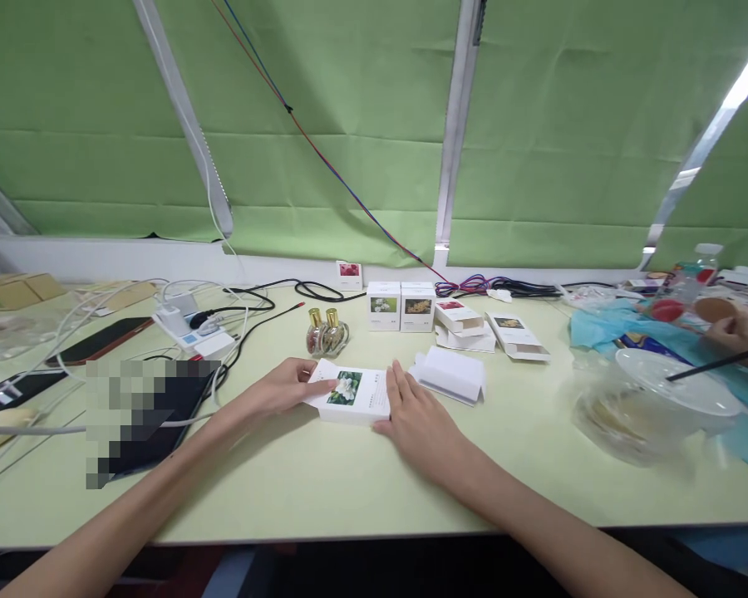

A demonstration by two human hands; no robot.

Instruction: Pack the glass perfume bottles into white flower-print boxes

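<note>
A small white cardboard box [366, 397] printed with a white flower lies flat on the table between my two hands. My left hand [287, 386] pinches its left end, thumb on top and a flap sticking up there. My right hand [420, 423] grips the other end, fingers along the edge and thumb at the front. Just behind the box stand small glass bottles [327, 334] with gold caps. Beyond my right hand lies a white folded carton [452, 374]. Two closed flower-print boxes [401, 306] stand side by side further back.
Flattened boxes [516, 336] lie at right, near a lidded plastic bowl [636, 407] with a black straw. Another person's hand [735, 328] holds a round brown thing at far right. Left are a power strip [203, 336], cables, a phone [105, 340] and a dark tablet-like device [162, 415].
</note>
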